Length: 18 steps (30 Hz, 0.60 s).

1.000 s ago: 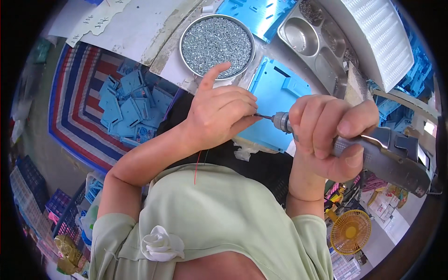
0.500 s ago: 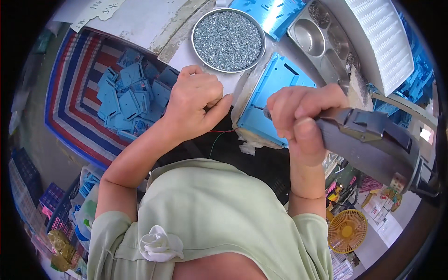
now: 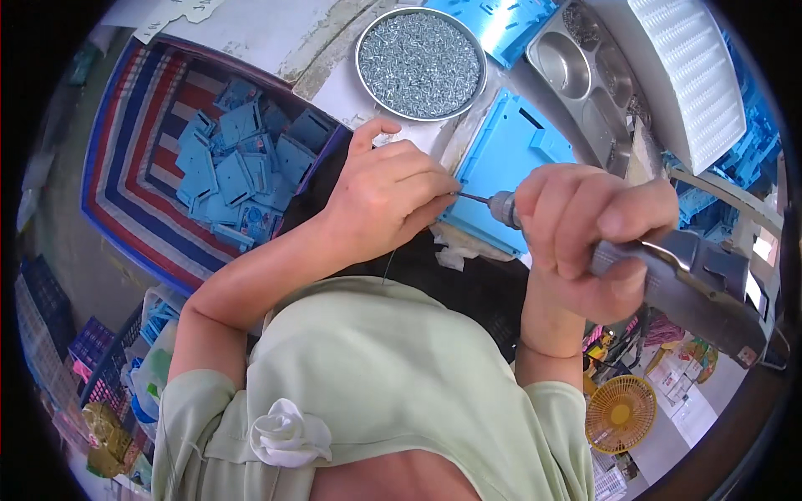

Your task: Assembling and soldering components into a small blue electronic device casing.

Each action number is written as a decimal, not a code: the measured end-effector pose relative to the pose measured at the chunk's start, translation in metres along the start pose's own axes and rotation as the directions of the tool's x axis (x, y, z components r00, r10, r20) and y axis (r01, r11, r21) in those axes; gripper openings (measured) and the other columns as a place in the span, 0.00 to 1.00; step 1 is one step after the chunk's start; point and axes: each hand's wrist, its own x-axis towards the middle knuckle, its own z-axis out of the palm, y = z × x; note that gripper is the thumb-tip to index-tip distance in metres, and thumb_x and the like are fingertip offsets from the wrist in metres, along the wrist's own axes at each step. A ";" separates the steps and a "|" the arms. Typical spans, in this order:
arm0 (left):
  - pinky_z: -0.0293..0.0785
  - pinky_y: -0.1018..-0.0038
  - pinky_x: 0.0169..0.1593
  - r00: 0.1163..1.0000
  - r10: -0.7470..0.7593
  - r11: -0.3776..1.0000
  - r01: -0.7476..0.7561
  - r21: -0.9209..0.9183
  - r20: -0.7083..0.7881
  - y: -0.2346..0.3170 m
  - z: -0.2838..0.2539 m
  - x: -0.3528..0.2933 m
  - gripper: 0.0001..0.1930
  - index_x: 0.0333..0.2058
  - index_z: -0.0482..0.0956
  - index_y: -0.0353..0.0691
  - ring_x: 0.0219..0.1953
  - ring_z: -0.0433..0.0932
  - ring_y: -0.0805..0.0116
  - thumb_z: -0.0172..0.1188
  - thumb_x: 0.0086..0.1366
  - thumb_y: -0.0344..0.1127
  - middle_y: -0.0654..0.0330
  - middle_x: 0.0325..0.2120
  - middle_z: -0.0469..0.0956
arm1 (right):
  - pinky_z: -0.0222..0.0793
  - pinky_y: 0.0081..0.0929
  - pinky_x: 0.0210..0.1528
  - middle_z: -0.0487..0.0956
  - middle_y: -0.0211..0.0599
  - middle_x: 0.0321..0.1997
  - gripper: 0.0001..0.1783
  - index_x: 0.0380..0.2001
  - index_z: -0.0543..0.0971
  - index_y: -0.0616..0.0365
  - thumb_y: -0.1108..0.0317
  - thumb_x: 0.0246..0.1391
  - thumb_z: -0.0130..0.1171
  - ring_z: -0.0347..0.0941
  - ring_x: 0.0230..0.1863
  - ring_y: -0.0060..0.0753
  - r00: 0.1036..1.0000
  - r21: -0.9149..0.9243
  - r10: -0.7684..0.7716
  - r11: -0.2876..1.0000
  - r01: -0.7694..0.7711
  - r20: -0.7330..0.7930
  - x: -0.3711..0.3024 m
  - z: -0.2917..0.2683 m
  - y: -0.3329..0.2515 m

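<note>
My right hand (image 3: 585,234) is wrapped round a grey power screwdriver (image 3: 702,288). Its chuck (image 3: 504,210) and thin bit (image 3: 474,198) point left, toward my other hand. My left hand (image 3: 388,196) is closed in a pinch at the bit's tip, on what looks like a small screw, mostly hidden by the fingertips. Below and behind the bit lies a flat light-blue plastic panel (image 3: 501,154) with a raised rim and a slot, on the bench edge. Beyond my left hand stands a round metal dish (image 3: 359,63) full of small silvery screws.
At the left, a striped cloth-lined bin (image 3: 125,167) holds several blue plastic parts (image 3: 238,171). A compartmented steel tray (image 3: 597,134) and a white ridged tray (image 3: 689,83) stand at the far right. Another blue panel (image 3: 501,25) lies at the back. A yellow basket (image 3: 621,413) is lower right.
My left hand has moved right, from beside the dish to the bit's tip. My right hand has drawn the power screwdriver slightly right, and more of its chuck and bit shows.
</note>
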 end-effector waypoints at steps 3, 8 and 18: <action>0.63 0.60 0.57 1.000 0.015 1.000 -0.015 -0.015 -0.003 0.004 0.002 -0.002 0.14 0.35 0.84 0.46 0.31 0.80 0.69 0.75 0.48 0.27 0.68 0.29 0.82 | 0.67 0.32 0.29 0.71 0.28 0.21 0.21 0.41 0.69 0.54 0.53 0.62 0.66 0.66 0.18 0.25 0.998 0.104 0.031 0.994 -0.026 -0.051 -0.009 0.005 -0.003; 0.63 0.59 0.59 0.992 0.027 1.000 -0.027 0.005 0.124 0.007 -0.005 0.001 0.16 0.38 0.83 0.45 0.36 0.80 0.66 0.73 0.48 0.27 0.66 0.33 0.83 | 0.67 0.33 0.30 0.71 0.28 0.21 0.21 0.40 0.69 0.55 0.54 0.61 0.68 0.67 0.19 0.26 0.996 0.124 0.060 0.991 -0.052 -0.060 -0.019 0.009 -0.006; 0.67 0.63 0.56 0.993 -0.118 0.992 0.118 -0.039 -0.017 -0.011 -0.028 0.002 0.24 0.43 0.83 0.41 0.45 0.78 0.56 0.53 0.45 0.18 0.58 0.39 0.82 | 0.68 0.33 0.27 0.71 0.30 0.17 0.20 0.32 0.68 0.55 0.57 0.61 0.69 0.66 0.17 0.30 0.997 -0.168 0.057 0.984 -0.066 -0.057 -0.040 0.033 0.013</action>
